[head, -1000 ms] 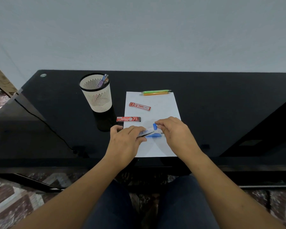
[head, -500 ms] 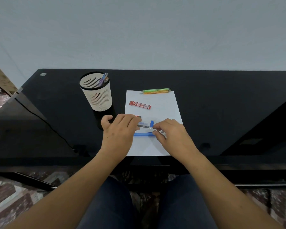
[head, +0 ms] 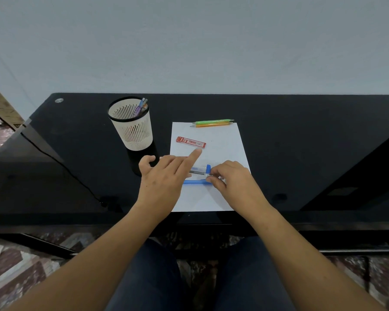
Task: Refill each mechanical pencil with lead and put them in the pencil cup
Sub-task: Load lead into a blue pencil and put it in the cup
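Note:
A blue mechanical pencil lies on the white paper near the table's front. Just behind it rests a clear lead tube with a blue cap. My right hand has its thumb and curled fingers pinching the pencil's right end, close to the tube's cap. My left hand hovers flat over the tube's left end, fingers straight, index tip by a red lead case. A green pencil and an orange pencil lie at the paper's far edge. The white slotted pencil cup holds several pencils.
The black glass table meets a pale wall behind. A dark cable runs across its left side. A second red lead case is mostly hidden under my left hand. My knees are below the table's front edge.
The lead tube, held between both hands a second ago, now lies on the paper. My left hand let go of it and spread its fingers forward. My right hand shifted to the blue pencil.

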Motion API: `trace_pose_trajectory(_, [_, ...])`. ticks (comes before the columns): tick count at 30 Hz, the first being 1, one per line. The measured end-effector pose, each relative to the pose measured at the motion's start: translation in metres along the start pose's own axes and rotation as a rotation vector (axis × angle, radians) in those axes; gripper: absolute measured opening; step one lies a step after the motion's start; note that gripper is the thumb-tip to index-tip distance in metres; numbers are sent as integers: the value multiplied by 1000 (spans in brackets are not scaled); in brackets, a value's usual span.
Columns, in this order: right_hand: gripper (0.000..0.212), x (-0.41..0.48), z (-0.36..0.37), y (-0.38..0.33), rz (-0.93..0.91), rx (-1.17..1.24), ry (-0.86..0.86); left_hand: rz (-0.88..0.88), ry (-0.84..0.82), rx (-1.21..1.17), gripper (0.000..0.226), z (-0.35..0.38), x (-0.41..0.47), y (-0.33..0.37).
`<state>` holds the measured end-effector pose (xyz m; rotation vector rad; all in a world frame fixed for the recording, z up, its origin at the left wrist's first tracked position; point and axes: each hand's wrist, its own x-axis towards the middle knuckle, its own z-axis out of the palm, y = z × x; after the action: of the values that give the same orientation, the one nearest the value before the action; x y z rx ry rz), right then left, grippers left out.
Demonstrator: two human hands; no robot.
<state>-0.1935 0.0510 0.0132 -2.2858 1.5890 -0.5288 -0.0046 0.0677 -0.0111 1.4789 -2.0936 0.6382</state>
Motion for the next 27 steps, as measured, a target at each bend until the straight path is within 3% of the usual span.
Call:
trace_pose_trajectory(6, [23,0,3,3,-1,1,-5,61,41,30,50,6,-1,-4])
trace_pose_trajectory(12, [25,2,5,5,5,-15,-8,44,43,32,69,6,-1,0])
trace_pose_trajectory(16, [25,2,5,6,0,-16,-5,63,42,30,55,11,-2,-1])
trace_pose_trajectory(22, [27,2,5,8,5,-19,-17,48,18,31,71,7,0,3])
trace_pose_trajectory(27, [27,1,3,9,-4,-20,-29,50,39,33,59,13,-1,1])
